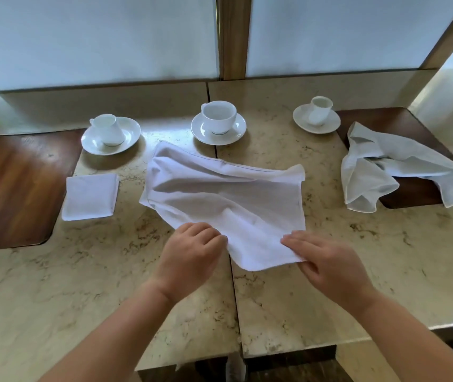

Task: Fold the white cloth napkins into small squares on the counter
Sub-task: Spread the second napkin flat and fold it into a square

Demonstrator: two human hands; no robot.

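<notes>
A white cloth napkin (219,194) lies spread and wrinkled in the middle of the marble counter (357,257). My left hand (189,252) pinches its near edge with curled fingers. My right hand (327,260) grips the napkin's near right corner, fingers on top and thumb below. A napkin folded into a small square (90,195) rests flat to the left. A crumpled, unfolded napkin (393,169) lies at the right, partly over a dark wood inset.
Three white cups on saucers stand along the back: left (109,133), middle (218,122), right (317,117). Dark wood insets sit at the left (13,188) and right (412,188). Frosted panels rise behind the counter. A seam runs down the counter's middle.
</notes>
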